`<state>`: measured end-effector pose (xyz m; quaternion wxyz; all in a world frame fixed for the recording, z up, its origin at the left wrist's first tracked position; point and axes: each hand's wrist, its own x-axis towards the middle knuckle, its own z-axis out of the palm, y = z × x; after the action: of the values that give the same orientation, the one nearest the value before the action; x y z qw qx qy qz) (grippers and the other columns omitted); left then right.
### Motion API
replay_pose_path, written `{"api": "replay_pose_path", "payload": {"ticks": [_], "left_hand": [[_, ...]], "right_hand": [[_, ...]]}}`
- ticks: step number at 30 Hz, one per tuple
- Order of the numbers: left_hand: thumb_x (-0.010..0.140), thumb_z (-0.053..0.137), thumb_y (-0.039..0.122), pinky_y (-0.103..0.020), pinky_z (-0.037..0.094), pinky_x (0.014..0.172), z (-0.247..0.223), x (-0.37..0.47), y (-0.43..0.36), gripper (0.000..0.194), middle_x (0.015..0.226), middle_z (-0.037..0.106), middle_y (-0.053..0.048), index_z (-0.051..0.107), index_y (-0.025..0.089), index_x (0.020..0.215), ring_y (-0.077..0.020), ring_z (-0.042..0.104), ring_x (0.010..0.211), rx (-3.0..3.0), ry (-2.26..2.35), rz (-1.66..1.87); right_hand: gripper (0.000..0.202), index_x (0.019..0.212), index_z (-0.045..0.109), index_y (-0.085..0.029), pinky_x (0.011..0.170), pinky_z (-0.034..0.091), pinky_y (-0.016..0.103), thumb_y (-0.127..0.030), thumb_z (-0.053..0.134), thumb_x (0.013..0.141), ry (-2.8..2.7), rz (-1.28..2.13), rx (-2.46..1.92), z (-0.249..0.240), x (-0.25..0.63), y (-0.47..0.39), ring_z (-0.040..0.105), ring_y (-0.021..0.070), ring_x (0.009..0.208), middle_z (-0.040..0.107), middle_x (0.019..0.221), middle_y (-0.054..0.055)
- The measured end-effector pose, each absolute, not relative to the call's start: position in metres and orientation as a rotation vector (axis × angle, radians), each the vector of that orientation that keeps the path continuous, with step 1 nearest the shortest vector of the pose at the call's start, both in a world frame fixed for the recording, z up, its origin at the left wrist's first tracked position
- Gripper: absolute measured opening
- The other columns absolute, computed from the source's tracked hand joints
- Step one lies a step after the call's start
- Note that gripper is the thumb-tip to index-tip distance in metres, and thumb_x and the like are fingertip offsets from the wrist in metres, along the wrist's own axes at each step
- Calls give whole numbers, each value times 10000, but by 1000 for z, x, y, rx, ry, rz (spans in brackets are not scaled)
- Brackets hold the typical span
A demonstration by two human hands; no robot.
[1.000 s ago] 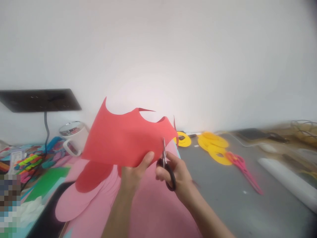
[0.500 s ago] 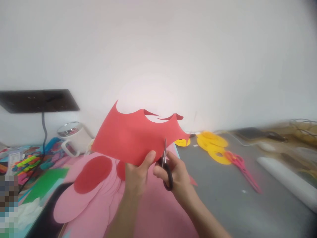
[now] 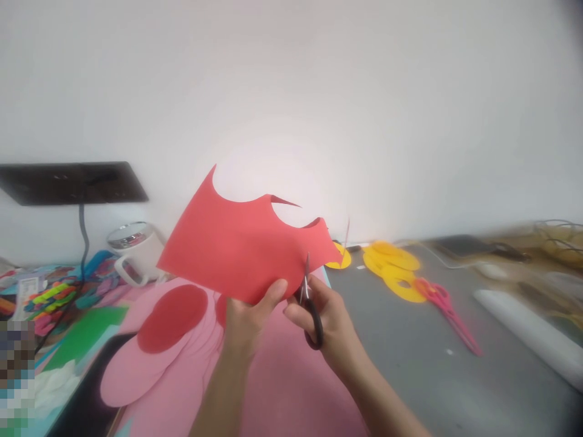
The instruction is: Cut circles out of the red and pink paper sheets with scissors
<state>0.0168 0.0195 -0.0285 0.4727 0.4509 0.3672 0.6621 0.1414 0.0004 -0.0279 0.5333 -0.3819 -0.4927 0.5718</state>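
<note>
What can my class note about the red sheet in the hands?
The red sheet looks like thin paper or card, gently bowed. Curved cut-outs and pointed tips shape its upper edge. It is held tilted above pink paper, the left hand pinching its lower edge, thumb in front. Scissors in the right hand meet its lower right part.

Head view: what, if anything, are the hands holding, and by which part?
The left hand holds the scalloped red paper sheet by its lower edge, thumb on the near face; the right hand holds the black-handled metal scissors by the handles.
</note>
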Motion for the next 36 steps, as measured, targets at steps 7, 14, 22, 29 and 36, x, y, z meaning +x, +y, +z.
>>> {"api": "replay_pose_path", "payload": {"ticks": [7,14,22,29,36], "left_hand": [[724,780,307,-376,588,812,-23,16,16,214,865,741,-34,724,209,905,-236,704,856,1141,954,1600],[724,785,301,-364,589,806,-23,14,16,196,850,730,-32,723,211,887,-235,685,911,1147,974,1604],[735,773,290,-377,601,690,-27,8,19,182,807,720,-34,714,205,884,-233,694,788,1171,990,1586],[716,784,293,-304,578,657,-21,13,18,136,749,703,-14,717,197,785,-186,673,725,1054,962,1599],[751,768,365,-237,505,539,-19,23,13,189,665,631,23,670,203,741,-118,576,586,922,862,1694]], "right_hand": [[361,732,504,-203,446,217,205,-345,821,636,-1140,1425,-901,-23,142,0,271,72,496,386,538,-94],[294,729,506,-207,436,211,206,-334,765,670,-1153,1423,-944,-22,141,-1,267,72,484,386,533,-93],[179,696,529,-208,477,307,218,-238,702,662,-1177,1394,-1015,-23,141,-2,380,106,531,445,543,-67],[175,740,569,-204,476,330,229,-251,706,642,-1148,1360,-1074,-24,139,-3,442,123,517,512,538,-49],[214,748,576,-203,482,309,232,-297,742,650,-1106,1328,-1067,-29,134,-4,426,120,535,498,596,-42]]}}
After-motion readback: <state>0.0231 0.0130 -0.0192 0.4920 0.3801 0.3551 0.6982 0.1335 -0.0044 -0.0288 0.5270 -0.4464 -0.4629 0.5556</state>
